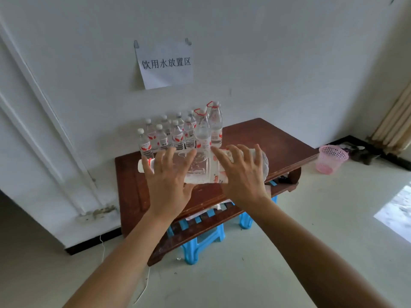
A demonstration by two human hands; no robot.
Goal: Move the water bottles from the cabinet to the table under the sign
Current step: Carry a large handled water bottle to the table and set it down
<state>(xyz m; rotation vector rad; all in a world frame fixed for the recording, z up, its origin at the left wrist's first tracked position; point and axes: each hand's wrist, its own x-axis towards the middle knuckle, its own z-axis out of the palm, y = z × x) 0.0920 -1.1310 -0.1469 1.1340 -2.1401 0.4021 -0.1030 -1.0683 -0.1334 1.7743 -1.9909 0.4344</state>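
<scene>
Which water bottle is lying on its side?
The big bottle under the left hand and right hand. It lies sideways, cap to the left, while the other bottles all stand upright nearer the wall.

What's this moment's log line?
left hand, right hand: spread on big bottle, sideways | table: small bottles upright at back | sign: above
</scene>
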